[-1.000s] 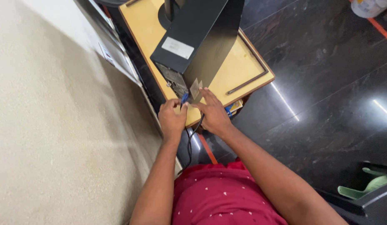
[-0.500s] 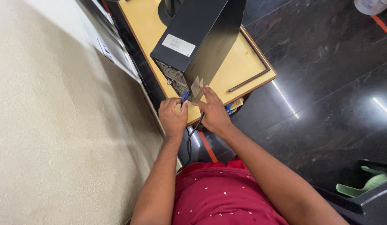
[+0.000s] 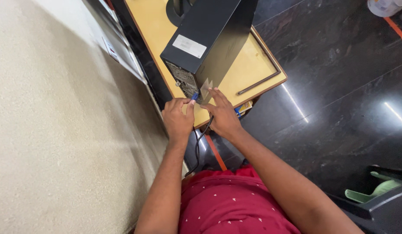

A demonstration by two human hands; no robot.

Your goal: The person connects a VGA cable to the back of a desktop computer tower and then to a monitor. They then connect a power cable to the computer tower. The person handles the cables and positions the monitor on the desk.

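Two hands at the rear of a black computer tower, seen from my head view. Far left: a pale speckled wall surface, then a dark gap down to the edge of the yellow wooden table.

Left hand: fingers curled together, thumb and forefinger pinched on a blue cable plug. Plug sits right at the lower corner of the tower's perforated back panel, touching it; I cannot tell whether it is seated in a port. A black cable drops from the plug, between the two wrists, toward a red patterned shirt.

Right hand: fingers extended and slightly spread, fingertips resting against the tower's lower side edge, beside a small clear tab. It grips nothing.

Tower stands on the table, white label on its upper face, round monitor base behind it. A thin dark metal rod lies along the table's right edge.

Further right: dark polished floor with light streaks, orange floor line, green-and-black chair in the lower right corner.
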